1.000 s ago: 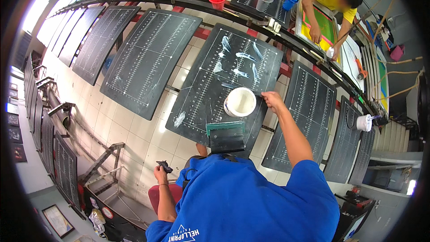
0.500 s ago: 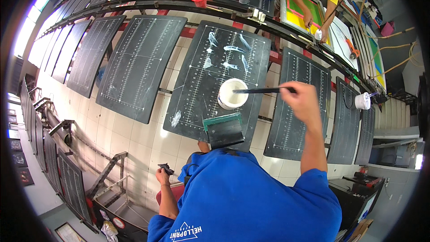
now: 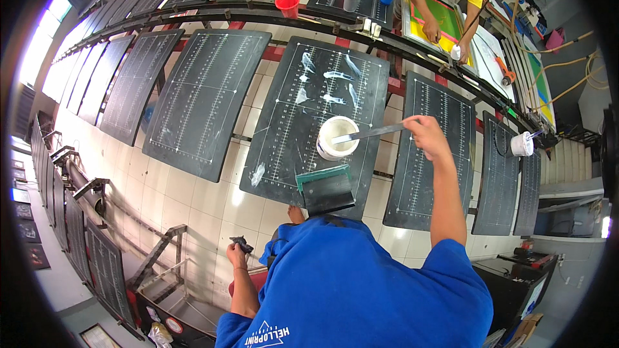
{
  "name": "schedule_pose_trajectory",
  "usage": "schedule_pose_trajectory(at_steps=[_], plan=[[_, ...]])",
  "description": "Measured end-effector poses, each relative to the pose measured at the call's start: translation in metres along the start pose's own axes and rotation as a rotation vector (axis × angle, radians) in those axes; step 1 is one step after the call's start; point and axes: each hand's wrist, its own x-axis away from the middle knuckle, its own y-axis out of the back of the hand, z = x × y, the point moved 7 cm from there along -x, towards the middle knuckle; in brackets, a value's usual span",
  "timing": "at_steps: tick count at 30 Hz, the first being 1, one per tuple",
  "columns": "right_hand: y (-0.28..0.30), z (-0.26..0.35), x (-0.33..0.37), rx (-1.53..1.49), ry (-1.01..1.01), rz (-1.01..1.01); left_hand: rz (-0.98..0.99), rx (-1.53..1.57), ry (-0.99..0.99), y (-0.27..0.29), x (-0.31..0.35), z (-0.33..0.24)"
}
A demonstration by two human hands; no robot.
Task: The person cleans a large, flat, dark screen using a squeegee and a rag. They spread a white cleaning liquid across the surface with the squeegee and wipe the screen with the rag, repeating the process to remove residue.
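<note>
Showing a paler end than a moment ago, the spatula (image 3: 377,131) pinched in the right hand's (image 3: 425,135) fingers slants from the white tub (image 3: 330,154) near the board's (image 3: 290,145) right edge, suggesting it carries paste; the left hand (image 3: 236,256) clutches dark cloth (image 3: 242,243).

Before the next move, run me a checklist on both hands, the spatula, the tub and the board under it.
1. Right hand gripping the spatula: ok.
2. Spatula's far end over the mouth of the white tub: ok.
3. Spatula touching the tub's contents: cannot tell.
4. Tub upright on the black board: ok.
5. Left hand free: not ok, it holds a dark crumpled cloth.
6. Board unmarked by smears: not ok, white smears show.
</note>
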Motion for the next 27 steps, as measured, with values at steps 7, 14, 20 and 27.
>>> schedule_pose_trajectory(at_steps=[7, 14, 20, 27], plan=[[0.025, -0.086, -0.024, -0.674, -0.168, -0.031, -0.055, -0.072, 0.051, 0.027, 0.014, 0.011], [-0.030, -0.179, -0.081, -0.471, -0.306, -0.162, 0.002, -0.075, 0.033, 0.018, 0.020, -0.038], [-0.006, -0.202, -0.047, -0.710, -0.248, -0.156, 0.015, 0.061, -0.065, 0.011, 0.008, -0.065], [0.035, -0.090, 0.009, -0.661, -0.061, -0.192, 0.006, 0.215, -0.292, 0.012, 0.002, -0.150]])
